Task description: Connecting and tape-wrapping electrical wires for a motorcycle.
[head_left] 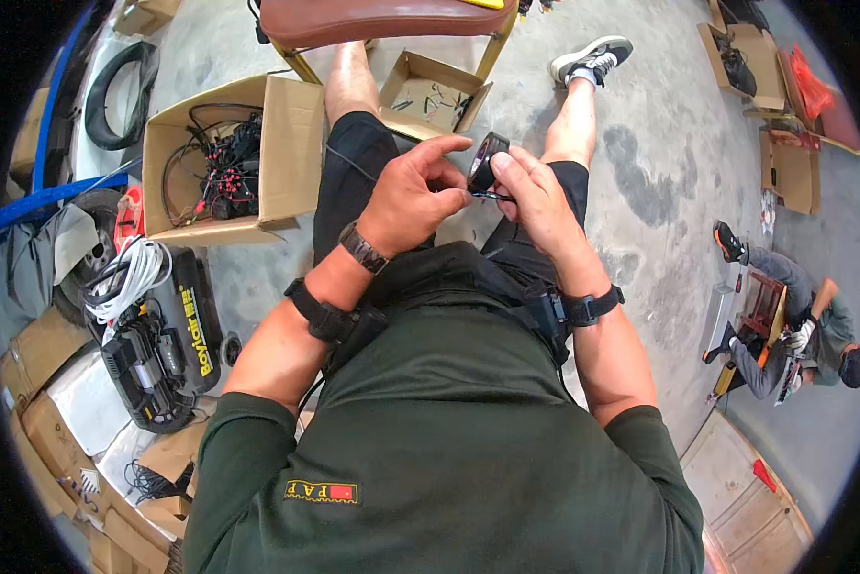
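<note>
Over my lap, my right hand [537,196] grips a roll of black tape [488,161] between thumb and fingers, the roll held on edge. A thin black cable [490,195] spans the small gap between my hands, just below the roll. My left hand [415,194] is closed, with its thumb and a curled finger pinching the cable's left end. Its upper finger reaches toward the roll. Part of the cable is hidden behind the right fingers.
At the left, a cardboard box [291,148] holds tangled black cables. A shallow box [413,126] with small wire pieces lies between my feet, before a brown-seated chair [382,21]. A black pump-like machine [147,368] lies lower left. A seated co-worker [822,325] works at far right.
</note>
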`<state>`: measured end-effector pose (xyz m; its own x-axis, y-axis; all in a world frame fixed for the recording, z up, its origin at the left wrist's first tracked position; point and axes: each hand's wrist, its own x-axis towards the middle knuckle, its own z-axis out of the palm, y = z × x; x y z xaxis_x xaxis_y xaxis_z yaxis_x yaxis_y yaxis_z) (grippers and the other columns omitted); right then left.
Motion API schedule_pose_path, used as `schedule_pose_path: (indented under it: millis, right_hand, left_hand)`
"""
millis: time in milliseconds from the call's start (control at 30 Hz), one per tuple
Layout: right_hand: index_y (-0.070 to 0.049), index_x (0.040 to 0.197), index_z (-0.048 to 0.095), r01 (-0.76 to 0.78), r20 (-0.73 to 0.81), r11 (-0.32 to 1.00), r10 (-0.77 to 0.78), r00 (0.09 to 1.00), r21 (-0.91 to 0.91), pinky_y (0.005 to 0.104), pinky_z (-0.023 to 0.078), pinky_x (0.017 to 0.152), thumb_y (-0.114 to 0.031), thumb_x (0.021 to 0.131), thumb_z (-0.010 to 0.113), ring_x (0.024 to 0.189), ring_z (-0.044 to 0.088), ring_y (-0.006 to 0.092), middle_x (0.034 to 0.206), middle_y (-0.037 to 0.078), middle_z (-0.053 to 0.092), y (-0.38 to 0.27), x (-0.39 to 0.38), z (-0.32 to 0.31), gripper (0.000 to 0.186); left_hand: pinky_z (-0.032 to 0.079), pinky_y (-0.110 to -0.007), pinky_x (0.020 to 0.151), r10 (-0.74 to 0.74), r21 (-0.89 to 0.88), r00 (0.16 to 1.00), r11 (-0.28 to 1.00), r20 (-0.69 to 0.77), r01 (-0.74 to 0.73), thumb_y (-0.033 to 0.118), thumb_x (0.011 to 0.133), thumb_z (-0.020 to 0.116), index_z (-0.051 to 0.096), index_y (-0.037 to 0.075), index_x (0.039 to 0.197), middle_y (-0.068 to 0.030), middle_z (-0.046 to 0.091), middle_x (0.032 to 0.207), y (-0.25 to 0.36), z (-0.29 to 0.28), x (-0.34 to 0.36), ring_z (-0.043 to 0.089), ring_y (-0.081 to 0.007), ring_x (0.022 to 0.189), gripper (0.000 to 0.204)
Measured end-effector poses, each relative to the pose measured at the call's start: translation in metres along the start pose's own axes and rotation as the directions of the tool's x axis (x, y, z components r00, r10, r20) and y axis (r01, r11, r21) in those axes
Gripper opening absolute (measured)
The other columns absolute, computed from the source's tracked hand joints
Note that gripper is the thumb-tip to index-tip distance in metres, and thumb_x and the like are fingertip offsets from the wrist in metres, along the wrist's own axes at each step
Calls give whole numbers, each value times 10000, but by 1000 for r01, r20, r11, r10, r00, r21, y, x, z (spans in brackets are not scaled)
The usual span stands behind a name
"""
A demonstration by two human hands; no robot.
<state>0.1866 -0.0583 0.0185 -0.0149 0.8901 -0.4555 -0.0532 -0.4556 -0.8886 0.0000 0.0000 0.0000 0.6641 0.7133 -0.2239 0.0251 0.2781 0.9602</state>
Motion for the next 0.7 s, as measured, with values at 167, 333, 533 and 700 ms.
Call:
schedule_pose_path:
  millis: [167,333,533,700]
  right_hand:
    - [-48,896,564,-12,-69,997,17,997,77,210,348,494,-446,936,522,564,425,56,739,1,534,-1,-1,3,402]
    - [-48,850,552,6,-52,986,3,999,168,214,319,443,-463,935,521,505,408,63,687,4,521,3,4,-1,425]
    - [-53,815,550,-25,-83,985,40,996,170,210,310,433,-470,934,521,497,401,64,666,3,508,2,3,2,435]
    - [-45,800,548,-19,-90,977,38,995,213,213,302,424,-460,940,513,483,389,65,634,-3,478,5,7,2,439]
  left_hand:
    - [475,-227,655,201,229,972,959,-121,-170,-21,769,678,576,16,1038,-29,631,830,-3,10,-6,587,-92,731,289]
    - [475,-282,605,569,640,817,594,94,-487,-20,728,671,611,44,877,-58,610,788,3,7,2,591,-191,692,172]
    - [475,-343,582,633,808,728,266,264,-525,13,685,642,627,67,849,-50,578,775,3,16,-2,556,-231,680,173]
    - [455,-334,554,656,848,695,156,294,-506,50,687,631,629,71,832,-37,538,726,4,18,1,527,-214,639,147]
